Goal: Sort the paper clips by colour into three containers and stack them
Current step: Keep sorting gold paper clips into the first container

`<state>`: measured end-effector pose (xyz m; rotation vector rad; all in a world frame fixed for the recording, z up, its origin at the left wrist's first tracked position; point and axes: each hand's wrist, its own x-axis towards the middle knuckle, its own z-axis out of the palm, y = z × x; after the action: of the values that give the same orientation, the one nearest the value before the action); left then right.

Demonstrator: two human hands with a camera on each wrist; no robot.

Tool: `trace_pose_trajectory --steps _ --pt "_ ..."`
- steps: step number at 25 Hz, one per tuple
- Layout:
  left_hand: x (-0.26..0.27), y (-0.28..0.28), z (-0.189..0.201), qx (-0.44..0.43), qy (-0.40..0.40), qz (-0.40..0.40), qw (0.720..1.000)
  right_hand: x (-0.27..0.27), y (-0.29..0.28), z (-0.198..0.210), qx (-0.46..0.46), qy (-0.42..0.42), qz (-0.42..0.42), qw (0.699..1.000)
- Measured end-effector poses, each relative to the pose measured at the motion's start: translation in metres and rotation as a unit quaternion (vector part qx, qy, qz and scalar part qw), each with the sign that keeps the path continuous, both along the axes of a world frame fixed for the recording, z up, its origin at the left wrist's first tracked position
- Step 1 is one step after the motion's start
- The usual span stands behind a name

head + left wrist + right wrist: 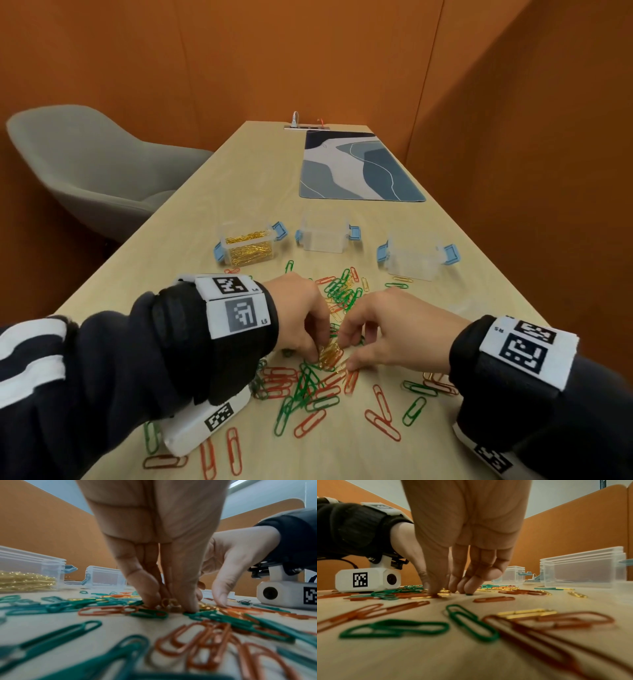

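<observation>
Gold clips (330, 354) bunched mid-table w/ red & green strewn round. L hand (301, 317) pinches the bunch; R hand (394, 330) fingertips pressed alongside. Step: gold sort. Next: lift, carry to gold container (248, 245); other two look empty.

The room is evenly and softly lit from above, with faint shadows under both wrists and no harsh glare, only glints on the gold paper clips (248, 247). The head view bows at its edges. Both wrist views are sharp mid-distance, while the nearest green clips (72, 660) and orange clips (544, 641) smear into blur.
</observation>
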<state>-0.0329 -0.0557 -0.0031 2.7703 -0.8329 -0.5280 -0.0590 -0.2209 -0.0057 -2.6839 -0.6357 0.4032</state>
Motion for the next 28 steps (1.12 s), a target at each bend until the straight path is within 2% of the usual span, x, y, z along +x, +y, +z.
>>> trace_pose_trajectory --steps 6,9,10,12,14,15,16,17,19,20,21,23,26,28 --pt "-0.007 0.002 -0.001 0.007 -0.005 0.007 1.000 0.002 -0.005 -0.003 -0.012 -0.022 0.003 1.000" --pt "-0.003 0.011 0.000 -0.016 0.001 0.054 0.998 -0.001 -0.005 -0.001 0.019 -0.014 -0.008 1.000" --pt "-0.001 0.013 0.000 -0.043 0.027 0.081 0.995 0.000 -0.005 -0.001 0.022 -0.010 -0.009 1.000" --pt "0.002 0.014 0.003 -0.144 0.151 0.151 0.966 0.000 -0.004 -0.002 0.015 0.002 -0.002 1.000" --pt "0.001 0.012 0.010 -0.241 0.275 0.211 0.906 0.000 -0.001 -0.003 0.005 0.006 0.010 1.000" --pt "0.001 0.012 0.012 -0.258 0.295 0.220 0.893 0.000 -0.001 -0.004 0.004 0.006 0.012 1.000" --pt "0.002 0.010 0.011 -0.258 0.293 0.226 0.893 0.000 -0.001 -0.005 0.003 0.004 0.010 1.000" --pt "0.001 0.008 0.009 -0.228 0.255 0.212 0.915 -0.001 -0.001 -0.006 0.001 0.003 0.004 1.000" --pt "0.001 0.004 0.006 -0.099 0.101 0.124 0.982 -0.001 -0.003 -0.006 -0.001 0.004 -0.012 1.000" --pt "0.000 0.003 0.006 -0.041 0.030 0.066 0.997 -0.001 -0.004 -0.005 0.003 0.004 -0.020 1.000" --pt "-0.002 0.002 0.007 -0.003 -0.006 0.025 1.000 -0.001 -0.004 -0.004 0.011 0.003 -0.026 1.000" --pt "-0.002 0.000 0.006 0.016 -0.011 0.005 1.000 -0.001 -0.005 -0.003 0.024 -0.014 -0.038 0.999" --pt "-0.002 -0.002 0.006 0.018 -0.018 0.010 1.000 0.000 -0.006 -0.002 0.018 -0.039 -0.048 0.998" --pt "-0.003 0.002 0.007 0.000 -0.016 0.044 0.999 -0.001 -0.005 -0.001 0.020 -0.031 -0.050 0.998"
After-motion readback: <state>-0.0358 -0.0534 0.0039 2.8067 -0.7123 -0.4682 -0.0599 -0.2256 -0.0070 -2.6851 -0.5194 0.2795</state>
